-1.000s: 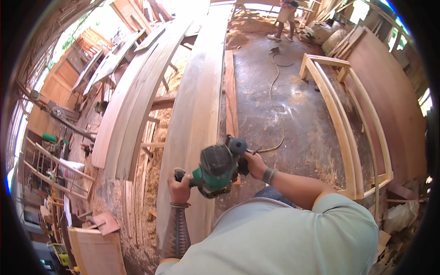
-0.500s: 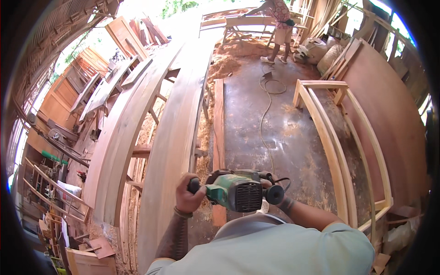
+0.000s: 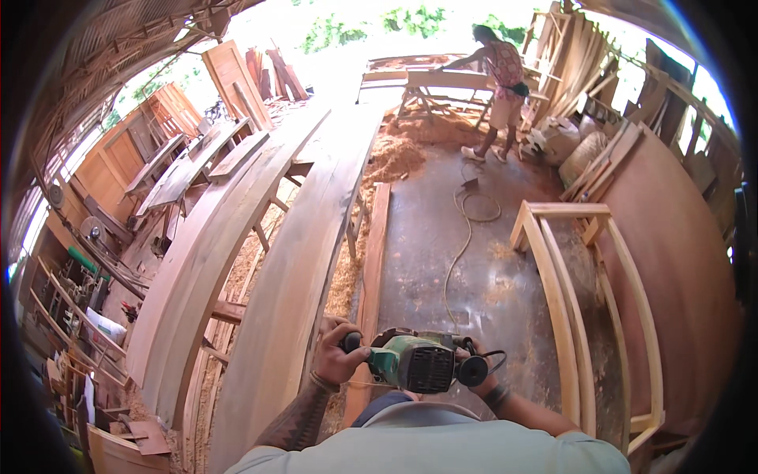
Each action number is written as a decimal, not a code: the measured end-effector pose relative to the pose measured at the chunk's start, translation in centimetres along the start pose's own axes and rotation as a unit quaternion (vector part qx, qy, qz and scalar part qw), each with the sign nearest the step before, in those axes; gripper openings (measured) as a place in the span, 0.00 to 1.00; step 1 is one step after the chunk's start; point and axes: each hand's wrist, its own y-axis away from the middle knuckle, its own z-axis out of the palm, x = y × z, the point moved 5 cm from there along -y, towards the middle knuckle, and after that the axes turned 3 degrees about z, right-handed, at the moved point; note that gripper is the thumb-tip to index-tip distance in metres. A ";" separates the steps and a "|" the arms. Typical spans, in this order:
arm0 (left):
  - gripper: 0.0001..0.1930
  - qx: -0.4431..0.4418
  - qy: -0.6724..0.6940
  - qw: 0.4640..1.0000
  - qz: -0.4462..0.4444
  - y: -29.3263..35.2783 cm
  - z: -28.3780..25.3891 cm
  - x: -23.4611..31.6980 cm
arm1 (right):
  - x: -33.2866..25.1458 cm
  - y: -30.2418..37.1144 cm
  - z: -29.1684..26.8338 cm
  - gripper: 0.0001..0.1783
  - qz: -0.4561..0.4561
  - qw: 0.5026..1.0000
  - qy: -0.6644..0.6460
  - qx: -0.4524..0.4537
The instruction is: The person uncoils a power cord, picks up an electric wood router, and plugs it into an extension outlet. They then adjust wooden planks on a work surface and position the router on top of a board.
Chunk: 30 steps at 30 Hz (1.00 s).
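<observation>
A wide concrete floor strewn with sawdust fills the middle of the workshop. To its left, long wooden planks lie side by side on trestles, running away from the person. On the right, an open wooden frame lies on the floor, with a large brown board beside it. At the far end another person leans over a counter. A cable trails across the floor. Close to the chest, a green and black power planer is held in the air, off the planks. The left hand is closed round its side handle; the right hand is wrapped round its other end.
</observation>
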 end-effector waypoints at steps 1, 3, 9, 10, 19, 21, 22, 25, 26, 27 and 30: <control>0.16 -0.008 0.013 1.000 -0.009 -1.3 0.3 -0.8 | -1.4 -1.1 -0.2 0.22 0.016 0.999 0.044 0.019; 0.16 -0.016 0.035 0.999 0.005 -4.3 1.0 -2.9 | -2.0 -4.2 -0.7 0.22 0.002 0.994 0.098 0.049; 0.16 -0.019 0.069 0.997 -0.043 -13.1 2.1 -7.9 | -0.4 -14.0 -2.5 0.19 -0.063 0.983 0.158 0.075; 0.16 -0.027 0.065 0.996 -0.046 -14.8 2.3 -8.6 | 0.8 -15.8 -3.0 0.18 -0.019 0.990 0.121 0.074; 0.15 -0.021 0.048 0.999 -0.009 -27.2 3.9 -11.2 | -0.8 -28.0 -4.7 0.19 -0.094 0.986 0.136 0.018; 0.15 -0.011 0.053 0.998 -0.014 -29.9 4.8 -12.0 | -0.2 -31.6 -5.7 0.19 -0.088 0.989 0.119 0.023; 0.15 -0.008 0.039 0.999 -0.009 -31.1 5.0 -12.4 | 0.2 -33.5 -6.1 0.20 -0.081 0.991 0.103 0.028; 0.15 0.008 0.022 0.999 -0.033 -33.8 6.0 -15.0 | 1.0 -38.9 -7.1 0.20 -0.103 0.991 0.082 0.006; 0.15 0.005 0.026 0.998 -0.052 -35.4 6.5 -16.1 | 2.2 -40.9 -7.8 0.19 -0.101 0.989 0.109 0.002; 0.15 0.018 0.020 0.998 -0.060 -36.4 6.6 -16.0 | 3.2 -42.8 -8.2 0.18 -0.092 0.991 0.099 -0.005; 0.17 0.052 0.014 0.993 -0.107 -39.6 6.5 -16.8 | 4.3 -48.7 -8.8 0.17 -0.104 0.987 0.115 -0.048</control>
